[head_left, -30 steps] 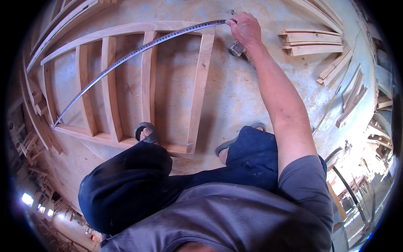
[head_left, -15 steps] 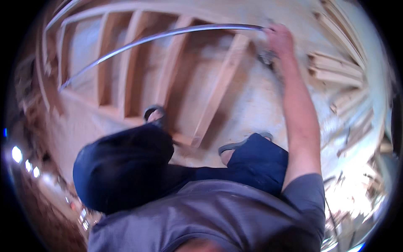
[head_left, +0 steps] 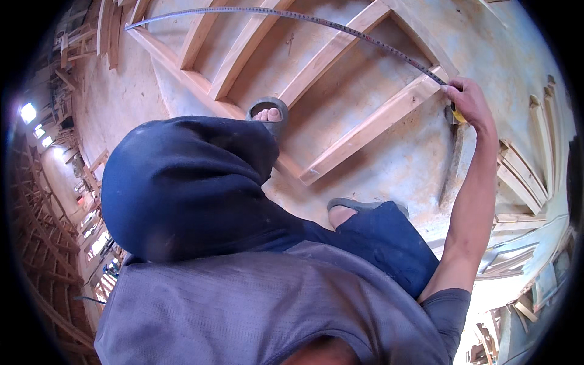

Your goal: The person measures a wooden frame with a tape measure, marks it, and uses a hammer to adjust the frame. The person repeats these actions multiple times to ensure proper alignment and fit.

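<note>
My right hand (head_left: pixel 471 104) is closed on a tape measure, whose yellow case (head_left: pixel 457 114) shows below the fingers. Its drawn-out blade (head_left: pixel 328 24) arcs leftward over a wooden frame (head_left: pixel 365 131), and its far end lies at the frame's far left corner. Several parallel wooden bars run between the frame's two long rails. The hand is just beyond the frame's right end bar, close to the corner there. My left hand is out of view.
My sandalled left foot (head_left: pixel 267 114) rests at the near rail, among the bars. The other sandal (head_left: pixel 356 205) is on the dusty floor to the right. Loose wood strips (head_left: pixel 520 173) lie at the right. A long, thin piece (head_left: pixel 450 161) lies below my right hand.
The view has turned, and the frame sits higher in it. My right hand appears lower and farther right, still holding the tape measure with its blade stretched across the frame.
</note>
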`<state>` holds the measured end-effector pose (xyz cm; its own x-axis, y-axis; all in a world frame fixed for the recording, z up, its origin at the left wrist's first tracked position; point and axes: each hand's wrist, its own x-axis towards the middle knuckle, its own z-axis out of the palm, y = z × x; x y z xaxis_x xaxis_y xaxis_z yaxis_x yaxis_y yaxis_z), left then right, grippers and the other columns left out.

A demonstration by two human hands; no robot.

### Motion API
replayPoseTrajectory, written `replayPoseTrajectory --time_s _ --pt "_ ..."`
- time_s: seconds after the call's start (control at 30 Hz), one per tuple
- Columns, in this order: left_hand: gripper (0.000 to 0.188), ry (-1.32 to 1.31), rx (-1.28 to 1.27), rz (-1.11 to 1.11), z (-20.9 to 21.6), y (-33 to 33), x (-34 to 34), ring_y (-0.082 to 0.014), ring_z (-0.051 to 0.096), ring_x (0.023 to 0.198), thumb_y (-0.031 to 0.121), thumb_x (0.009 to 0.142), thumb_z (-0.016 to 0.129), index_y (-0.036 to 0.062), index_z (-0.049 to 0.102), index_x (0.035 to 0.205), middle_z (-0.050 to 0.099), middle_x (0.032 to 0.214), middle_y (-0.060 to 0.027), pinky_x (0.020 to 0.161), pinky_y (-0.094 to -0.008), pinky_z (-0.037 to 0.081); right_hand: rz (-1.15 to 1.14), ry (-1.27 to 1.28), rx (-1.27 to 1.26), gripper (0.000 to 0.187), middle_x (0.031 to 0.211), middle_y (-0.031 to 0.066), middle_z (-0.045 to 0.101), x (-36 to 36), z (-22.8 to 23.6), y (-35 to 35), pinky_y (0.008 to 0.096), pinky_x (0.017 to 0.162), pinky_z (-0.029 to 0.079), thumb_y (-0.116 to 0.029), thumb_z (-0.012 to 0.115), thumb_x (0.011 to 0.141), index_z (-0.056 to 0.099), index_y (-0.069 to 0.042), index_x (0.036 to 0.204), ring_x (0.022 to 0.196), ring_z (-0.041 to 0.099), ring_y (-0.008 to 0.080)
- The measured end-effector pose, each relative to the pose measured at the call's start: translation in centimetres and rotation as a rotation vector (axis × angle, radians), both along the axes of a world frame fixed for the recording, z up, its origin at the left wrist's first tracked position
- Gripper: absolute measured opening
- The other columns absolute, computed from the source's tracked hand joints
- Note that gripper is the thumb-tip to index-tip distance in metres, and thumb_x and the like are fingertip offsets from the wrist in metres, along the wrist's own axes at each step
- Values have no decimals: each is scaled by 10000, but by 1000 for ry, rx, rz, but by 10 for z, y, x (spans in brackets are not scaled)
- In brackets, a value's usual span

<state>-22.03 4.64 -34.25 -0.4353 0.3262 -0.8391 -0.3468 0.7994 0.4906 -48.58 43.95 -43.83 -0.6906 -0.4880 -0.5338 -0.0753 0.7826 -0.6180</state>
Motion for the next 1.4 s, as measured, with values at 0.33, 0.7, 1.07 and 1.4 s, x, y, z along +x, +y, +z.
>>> replayPoseTrajectory --time_s 0.33,0.7,1.07,1.4 --pt "420 -46 -31 11 31 -11 -9 -229 615 1020 195 922 654 -23 556 1267 638 1144 -130 874 -373 506 -127 -168 -103 274 655 49 604 22 2 -21 318 611 454 -245 649 859 659 18 783 627 565 137" --pt "430 -277 -99 -145 160 -104 44 -222 623 1010 187 921 654 -32 557 1279 648 1144 -132 862 -360 513 -482 -631 -219 188 682 7 592 180 -7 -15 269 590 435 -178 669 857 689 1 806 646 551 100" --pt "441 37 35 11 102 -131 121 -216 631 1001 178 920 654 -40 557 1291 657 1143 -135 850 -347 521 -711 -355 -287 195 697 33 655 315 24 -99 289 608 466 -202 663 883 708 -20 828 647 582 102" --pt "441 506 446 1231 133 -183 93 -197 644 999 142 935 631 -60 556 1319 681 1148 -139 856 -309 522 -740 -289 -304 229 698 70 662 363 78 -195 272 608 470 -176 667 871 740 36 918 632 613 143"
